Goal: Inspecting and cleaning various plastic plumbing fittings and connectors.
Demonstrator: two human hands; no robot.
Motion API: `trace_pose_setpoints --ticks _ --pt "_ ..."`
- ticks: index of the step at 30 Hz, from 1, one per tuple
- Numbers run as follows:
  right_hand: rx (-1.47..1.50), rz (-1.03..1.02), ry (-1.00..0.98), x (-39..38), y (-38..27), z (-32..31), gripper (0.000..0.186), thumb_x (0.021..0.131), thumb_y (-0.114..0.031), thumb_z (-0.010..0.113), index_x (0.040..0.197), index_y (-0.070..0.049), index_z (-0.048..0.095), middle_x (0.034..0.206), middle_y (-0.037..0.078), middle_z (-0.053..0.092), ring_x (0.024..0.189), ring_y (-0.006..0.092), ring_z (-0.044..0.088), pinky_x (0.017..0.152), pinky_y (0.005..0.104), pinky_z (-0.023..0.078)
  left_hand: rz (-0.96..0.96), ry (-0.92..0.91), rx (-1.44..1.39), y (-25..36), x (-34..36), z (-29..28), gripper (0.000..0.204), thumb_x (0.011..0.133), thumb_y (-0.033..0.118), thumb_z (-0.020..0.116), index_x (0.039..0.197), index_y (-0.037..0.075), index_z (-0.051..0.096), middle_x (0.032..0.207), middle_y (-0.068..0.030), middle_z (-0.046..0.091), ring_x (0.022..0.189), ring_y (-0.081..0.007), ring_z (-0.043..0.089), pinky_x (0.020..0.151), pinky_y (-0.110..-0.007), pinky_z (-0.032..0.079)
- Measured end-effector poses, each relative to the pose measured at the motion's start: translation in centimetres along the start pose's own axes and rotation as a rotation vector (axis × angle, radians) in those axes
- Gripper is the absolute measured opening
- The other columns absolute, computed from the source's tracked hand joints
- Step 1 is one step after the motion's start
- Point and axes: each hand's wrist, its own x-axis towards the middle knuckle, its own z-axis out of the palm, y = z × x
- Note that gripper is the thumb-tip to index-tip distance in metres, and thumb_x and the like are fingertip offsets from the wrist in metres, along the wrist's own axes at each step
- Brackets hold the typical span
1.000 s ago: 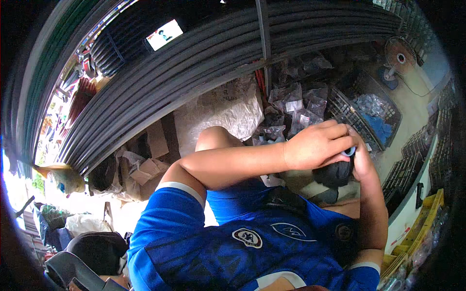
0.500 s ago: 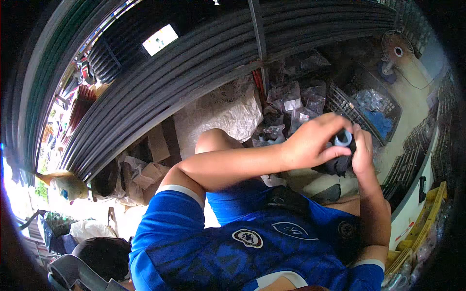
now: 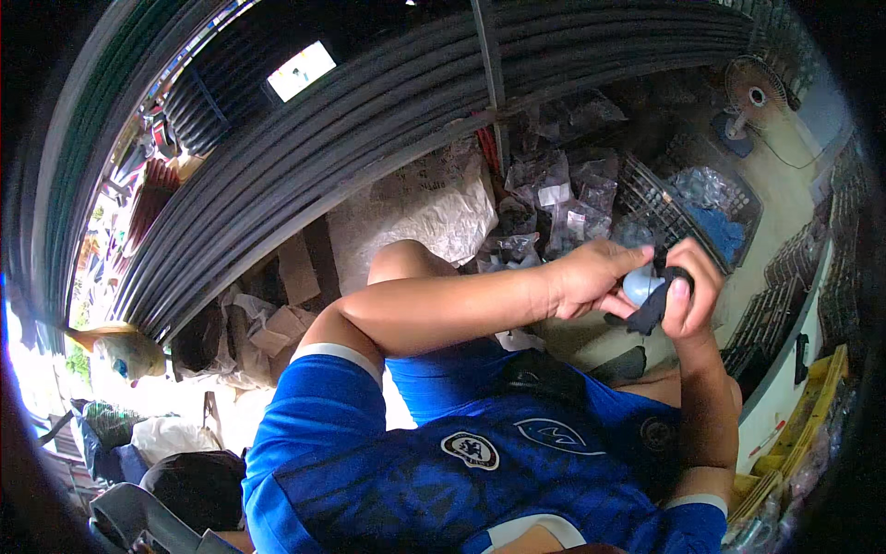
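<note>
In front of me, a pale blue-grey rounded piece point(image 3: 639, 285) is between my two hands; earlier it showed a round open end, but its exact kind is unclear. My left hand point(image 3: 591, 280) pinches its near-left side with fingers and thumb. A black cloth point(image 3: 652, 309) is bunched against the piece, and my right hand point(image 3: 694, 294) is closed round it, thumb pressed on the fabric. Part of the cloth hangs below the fingers. Much of the piece is covered by the cloth and fingers.
Beyond my hands stands a dark plastic crate point(image 3: 752, 208) with blue and clear plastic bags. Clear bags of parts point(image 3: 568, 198) lie left of it. A rack of long dark pipes point(image 3: 369, 129) spans the back. A fan point(image 3: 757, 95) stands far right, a yellow tray point(image 3: 817, 406) nearer.
The piece has turned, so its open end no longer faces me and a rounded side shows. My right fingers have wrapped further over the cloth, and my left hand has shifted slightly down.
</note>
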Motion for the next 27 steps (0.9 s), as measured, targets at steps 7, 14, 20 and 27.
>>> trace_pose_setpoints --ticks 7,14,20,27 --pt "0.107 0.546 0.144 -0.5 1.1 2.1 0.018 0.101 -0.017 0.059 0.102 0.0 0.058 0.09 0.008 0.058 0.086 0.0172 0.054 0.086 0.0307 0.046 0.426 0.187 0.289 1.8 0.3 -0.6 0.042 0.096 0.029 0.073 0.118 -0.005 0.061 0.093 -0.0086 0.07 0.078 -0.0135 0.068 0.068 -0.027 0.06" --pt "-0.177 0.543 0.065 -1.0 2.4 1.6 0.04 0.105 -0.03 0.052 0.083 0.002 0.058 0.066 0.018 0.052 0.059 0.0269 0.051 0.06 0.0426 0.042 0.395 0.159 0.318 0.4 0.9 -1.2 0.052 0.086 0.015 0.083 0.127 -0.005 0.058 0.101 -0.01 0.069 0.087 -0.0134 0.067 0.074 -0.028 0.058" --pt "-0.23 0.815 0.023 -2.5 5.6 2.7 0.054 0.105 -0.043 0.047 0.083 0.004 0.064 0.08 0.023 0.065 0.072 0.0348 0.066 0.064 0.0446 0.047 0.745 0.229 0.927 0.9 0.6 -1.1 0.054 0.081 0.009 0.084 0.129 0.0 0.06 0.112 -0.01 0.071 0.1 -0.0178 0.069 0.09 -0.034 0.056" --pt "1.568 1.372 0.04 -4.3 7.2 2.6 0.043 0.099 -0.044 0.052 0.114 -0.006 0.065 0.101 0.012 0.07 0.088 0.0239 0.07 0.08 0.0399 0.06 1.198 0.188 1.206 2.0 0.7 -0.4 0.068 0.077 0.017 0.086 0.138 0.002 0.058 0.127 -0.0203 0.067 0.113 -0.0328 0.068 0.097 -0.041 0.054"
